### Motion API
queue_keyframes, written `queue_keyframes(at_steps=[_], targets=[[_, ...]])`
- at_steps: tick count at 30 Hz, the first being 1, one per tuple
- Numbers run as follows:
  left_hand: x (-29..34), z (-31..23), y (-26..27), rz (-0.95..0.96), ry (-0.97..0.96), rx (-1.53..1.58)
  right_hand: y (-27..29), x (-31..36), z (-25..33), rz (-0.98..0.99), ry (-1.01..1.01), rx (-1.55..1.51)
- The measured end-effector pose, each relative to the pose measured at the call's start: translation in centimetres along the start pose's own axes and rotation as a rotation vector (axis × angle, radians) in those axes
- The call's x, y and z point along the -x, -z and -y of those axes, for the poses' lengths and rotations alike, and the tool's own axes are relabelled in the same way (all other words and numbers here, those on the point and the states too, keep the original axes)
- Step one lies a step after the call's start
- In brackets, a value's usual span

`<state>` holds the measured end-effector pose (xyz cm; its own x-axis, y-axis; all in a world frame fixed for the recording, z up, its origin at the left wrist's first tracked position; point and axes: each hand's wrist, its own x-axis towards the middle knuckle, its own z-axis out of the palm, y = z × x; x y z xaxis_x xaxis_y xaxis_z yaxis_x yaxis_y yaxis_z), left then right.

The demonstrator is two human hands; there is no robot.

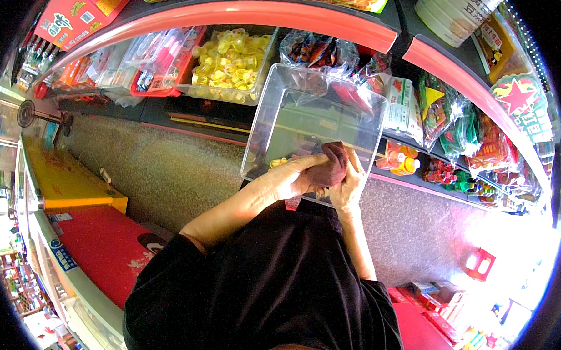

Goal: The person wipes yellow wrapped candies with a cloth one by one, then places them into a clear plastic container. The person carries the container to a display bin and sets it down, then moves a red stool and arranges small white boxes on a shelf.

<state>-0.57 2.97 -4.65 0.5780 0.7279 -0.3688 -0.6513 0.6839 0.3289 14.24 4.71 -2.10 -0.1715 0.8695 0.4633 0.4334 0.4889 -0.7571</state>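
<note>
While the left hand [295, 175] and right hand [350, 184] close their fingers on a bunched cloth [329, 169] over the near end of the bin [263, 121], the cloth looks light and soft, pinchable anywhere; the bin seems stiff, perhaps slippery, best held by opposite rims.

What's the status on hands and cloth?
Left hand, right hand: both gripping cloth. Cloth bunched, at clear bin's near side. Possibly in the way: yellow bits by left hand.
</note>
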Motion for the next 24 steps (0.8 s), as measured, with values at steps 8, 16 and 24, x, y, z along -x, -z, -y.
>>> queue_keyframes(at_steps=[8,16,24], targets=[[0.5,0.0,-0.6,-0.023,0.012,0.033,0.1,0.3,-1.3,-0.002,-0.024,-0.193],[0.6,-1.2,-1.4,-0.071,-0.550,-0.360,1.6,0.0,-3.2,-0.058,-0.387,-0.576],[0.7,-0.4,-3.1,-0.323,-1.158,-1.516,0.0,0.8,-1.9,0.193,-0.440,-0.674]])
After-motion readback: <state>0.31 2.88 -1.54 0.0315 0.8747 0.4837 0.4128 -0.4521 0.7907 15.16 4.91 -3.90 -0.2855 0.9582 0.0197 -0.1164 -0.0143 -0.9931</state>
